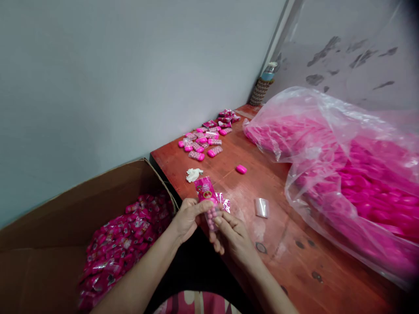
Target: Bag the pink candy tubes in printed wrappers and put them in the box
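Observation:
Between my two hands, just over the table's near edge, is a clear candy container (211, 218) filled with pink balls. A pink printed sleeve (204, 190) sits over its far end. My left hand (190, 219) pinches the sleeve from the left, thumb on top. From the right, my right hand (234, 235) grips the clear lower part with thumb and fingers. Shiny pink wrappers (224, 203) lie on the table just behind my right hand. To the right rests a small clear piece (262, 208), and farther back a bright pink cap (241, 169).
Filled candy containers (199, 146) and wrapped packs (228, 116) lie along the wall, near crumpled white tissue (194, 175). A large clear bag (294, 104) of pink caps covers the table's right side. A cardboard box (42, 226) with pink packets stands left. A bottle (268, 72) stands in the corner.

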Motion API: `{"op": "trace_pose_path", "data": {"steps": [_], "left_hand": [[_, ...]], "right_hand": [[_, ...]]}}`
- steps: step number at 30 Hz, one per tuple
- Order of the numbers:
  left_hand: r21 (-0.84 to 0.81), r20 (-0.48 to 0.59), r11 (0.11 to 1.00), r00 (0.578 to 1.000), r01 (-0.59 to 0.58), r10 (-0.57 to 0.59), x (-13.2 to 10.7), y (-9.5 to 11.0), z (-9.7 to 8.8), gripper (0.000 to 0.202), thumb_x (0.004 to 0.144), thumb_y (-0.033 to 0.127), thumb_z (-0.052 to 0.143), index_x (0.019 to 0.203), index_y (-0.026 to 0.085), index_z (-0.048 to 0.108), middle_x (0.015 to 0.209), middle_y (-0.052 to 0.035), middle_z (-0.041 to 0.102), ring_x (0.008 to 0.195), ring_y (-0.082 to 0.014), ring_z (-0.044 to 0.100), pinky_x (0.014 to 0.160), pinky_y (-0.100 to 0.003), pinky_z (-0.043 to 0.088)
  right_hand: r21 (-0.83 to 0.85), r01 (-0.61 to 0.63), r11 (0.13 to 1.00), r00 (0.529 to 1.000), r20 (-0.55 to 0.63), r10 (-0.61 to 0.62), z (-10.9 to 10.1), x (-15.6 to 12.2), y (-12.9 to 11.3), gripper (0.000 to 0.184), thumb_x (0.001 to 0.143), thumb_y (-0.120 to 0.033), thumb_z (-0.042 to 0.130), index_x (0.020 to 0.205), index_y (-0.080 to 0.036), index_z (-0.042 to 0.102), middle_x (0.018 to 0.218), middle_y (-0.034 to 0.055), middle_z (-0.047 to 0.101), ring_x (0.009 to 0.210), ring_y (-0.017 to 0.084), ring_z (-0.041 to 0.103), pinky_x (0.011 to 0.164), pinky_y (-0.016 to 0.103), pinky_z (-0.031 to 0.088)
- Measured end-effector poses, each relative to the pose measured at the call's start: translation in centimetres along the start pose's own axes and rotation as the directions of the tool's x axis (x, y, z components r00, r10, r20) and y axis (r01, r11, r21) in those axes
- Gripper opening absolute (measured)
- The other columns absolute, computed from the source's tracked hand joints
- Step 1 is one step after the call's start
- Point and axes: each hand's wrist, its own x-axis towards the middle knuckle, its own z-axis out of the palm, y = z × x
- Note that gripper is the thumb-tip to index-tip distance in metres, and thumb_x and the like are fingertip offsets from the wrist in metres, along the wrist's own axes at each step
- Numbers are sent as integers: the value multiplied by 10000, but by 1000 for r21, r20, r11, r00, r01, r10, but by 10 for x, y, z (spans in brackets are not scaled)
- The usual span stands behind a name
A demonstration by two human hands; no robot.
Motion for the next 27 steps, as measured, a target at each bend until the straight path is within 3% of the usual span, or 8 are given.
{"op": "trace_pose_path", "data": {"steps": [4,7,11,18,21,23,25,27], "left_hand": [[47,110,998,993,40,-45,-6,-2,0,261,702,307,641,636,54,636,496,-69,593,408,-160,548,464,-291,445],[49,12,999,1000,-15,14,-5,-5,1,278,705,319,642,608,60,620,487,-52,569,387,-134,518,407,-256,415],[-3,-43,999,998,-35,35,-5,-8,5,280,713,343,634,680,65,631,537,-46,574,409,-120,502,421,-269,426],[94,35,996,999,-2,-2,-18,-24,11,260,725,263,645,556,70,607,496,-40,557,482,-133,546,562,-292,446],[-11,-137,995,986,-96,94,-32,-23,-5,215,716,306,658,735,92,663,744,-88,669,679,-174,626,689,-306,484],[-42,-329,975,924,-218,193,-42,-16,-22,350,706,429,638,869,121,669,966,-115,669,863,-221,628,779,-335,484],[81,-440,970,864,-231,242,-48,-9,-36,487,716,545,559,931,121,665,1031,-140,652,923,-259,615,803,-378,481],[375,-422,910,841,-178,339,-45,-6,-42,449,715,510,579,945,137,673,1048,-139,649,968,-274,597,860,-406,452]], "right_hand": [[82,13,997,1000,3,-13,-2,1,6,281,824,-431,509,742,-161,518,521,-19,567,348,65,478,321,151,346],[68,87,994,994,-68,-82,-3,2,12,226,820,-400,536,846,-176,537,593,-19,586,423,74,525,380,161,397],[287,164,944,986,-16,-167,-8,4,18,210,829,-350,540,983,-215,492,713,-5,625,559,107,596,512,218,474],[324,179,929,984,-68,-166,-10,5,23,206,784,-287,611,754,-204,425,496,-47,596,390,96,546,375,167,407],[296,143,945,989,-76,-126,-10,5,22,233,747,-301,647,777,-197,442,547,-36,615,412,98,564,375,166,412],[251,135,958,989,-91,-115,-13,6,20,225,750,-323,640,777,-189,461,599,-19,630,440,101,577,395,176,425],[215,135,967,985,-135,-108,-17,8,17,212,772,-345,612,760,-184,475,612,-15,626,448,95,570,409,180,423],[202,139,969,977,-187,-101,-21,11,15,214,784,-365,592,749,-183,485,610,-18,616,456,89,555,422,181,417]]}}
